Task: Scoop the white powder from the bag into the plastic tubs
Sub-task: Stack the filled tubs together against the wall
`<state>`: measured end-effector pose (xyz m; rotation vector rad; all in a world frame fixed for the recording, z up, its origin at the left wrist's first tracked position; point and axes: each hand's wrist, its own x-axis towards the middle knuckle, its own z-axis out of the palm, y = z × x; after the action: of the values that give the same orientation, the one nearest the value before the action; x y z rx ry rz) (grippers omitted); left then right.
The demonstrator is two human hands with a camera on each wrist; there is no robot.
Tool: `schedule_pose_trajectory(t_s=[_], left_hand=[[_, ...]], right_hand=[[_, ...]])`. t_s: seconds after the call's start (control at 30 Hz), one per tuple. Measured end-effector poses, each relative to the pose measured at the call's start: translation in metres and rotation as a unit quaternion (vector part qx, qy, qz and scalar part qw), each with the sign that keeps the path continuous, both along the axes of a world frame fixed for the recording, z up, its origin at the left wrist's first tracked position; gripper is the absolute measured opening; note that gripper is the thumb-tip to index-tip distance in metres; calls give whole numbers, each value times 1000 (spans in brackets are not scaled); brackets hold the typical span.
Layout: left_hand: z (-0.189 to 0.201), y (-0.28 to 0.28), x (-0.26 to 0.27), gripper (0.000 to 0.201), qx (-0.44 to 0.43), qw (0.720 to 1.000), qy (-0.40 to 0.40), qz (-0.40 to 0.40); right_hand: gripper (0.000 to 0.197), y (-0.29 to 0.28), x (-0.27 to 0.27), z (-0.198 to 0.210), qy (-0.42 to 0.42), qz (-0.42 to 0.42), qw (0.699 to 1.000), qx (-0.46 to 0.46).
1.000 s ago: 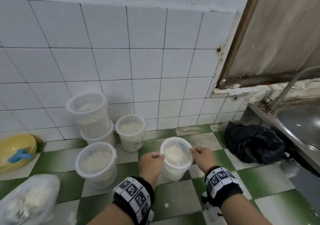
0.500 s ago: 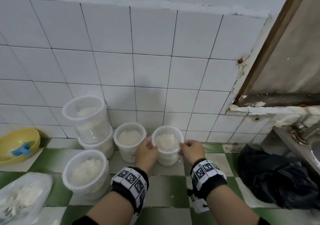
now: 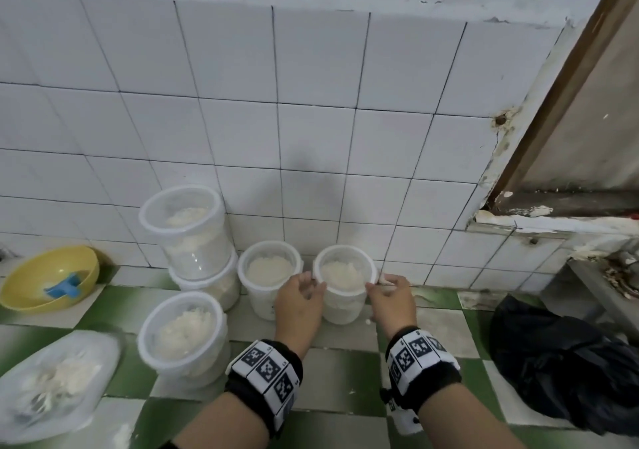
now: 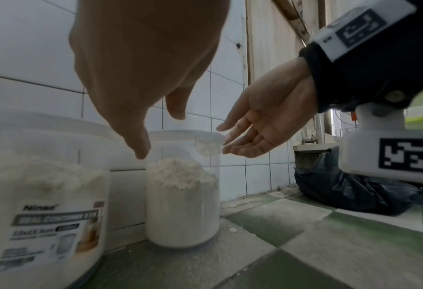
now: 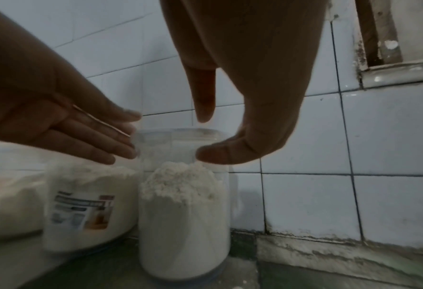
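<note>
— What are the hands doing right now?

— Both sit either side of the rightmost tub (image 3: 344,284), the one filled with white powder (image 3: 342,273) against the tiled wall (image 3: 311,120). The left hand (image 3: 300,305) has its fingers (image 5: 101,136) straight and loose, laid out flat beside the tub's rim. It grasps nothing.

— And the other one?

— The right hand (image 3: 392,301) is on the far side, also slack. Its palm faces the tub and its fingers (image 4: 242,144) reach out, gently bent, towards the little tab on the rim. From the left wrist view they look just short of the plastic, though from above the thumb might brush the rim; I can't say for certain.

— So nobody is holding the tub?

— No, it stands on the green and white tiled counter (image 3: 345,379) by itself, upright, between the two relaxed hands.

— Where's everything else?

— Just left of the left hand stands a second tub (image 3: 269,277) with a printed label, touching or nearly touching the first. Farther left of that hand are two stacked tubs (image 3: 193,237) and one nearer tub (image 3: 181,331), all with powder inside. The bag (image 3: 52,383) lies well to the left, near the bottom corner, powder showing through it. Beyond it sits a yellow bowl (image 3: 48,277) with a blue scoop (image 3: 64,288) inside. Right of the right hand, well apart, is a crumpled black bag (image 3: 560,362).
</note>
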<state>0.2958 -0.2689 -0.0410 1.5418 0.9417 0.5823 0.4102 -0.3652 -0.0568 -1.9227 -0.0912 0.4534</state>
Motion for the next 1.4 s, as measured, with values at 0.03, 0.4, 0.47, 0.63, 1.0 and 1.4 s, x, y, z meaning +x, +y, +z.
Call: schedule_pose_trajectory(t_s=[0.03,0.4,0.47,0.63,1.0,1.4], left_hand=[[1,2,-7,19,2,1000,9,4],[26,63,-129,9,53,990,-42,126],[24,80,-158,12,71,980,-2,185],[4,110,-210,41,-55,977,121,167],[11,107,-210,16,0,995,82,53],[89,95,-125,21,53,995,-86,21]], right_hand=[[28,-1,-8,1,-4,-13,1000,15],[30,51,-135,-1,84,238,966,-46],[34,72,-152,-2,84,259,961,-54],[50,119,-170,-10,46,291,952,-88],[26,99,-182,6,-63,170,981,-69],[24,85,-110,113,-119,25,989,86]])
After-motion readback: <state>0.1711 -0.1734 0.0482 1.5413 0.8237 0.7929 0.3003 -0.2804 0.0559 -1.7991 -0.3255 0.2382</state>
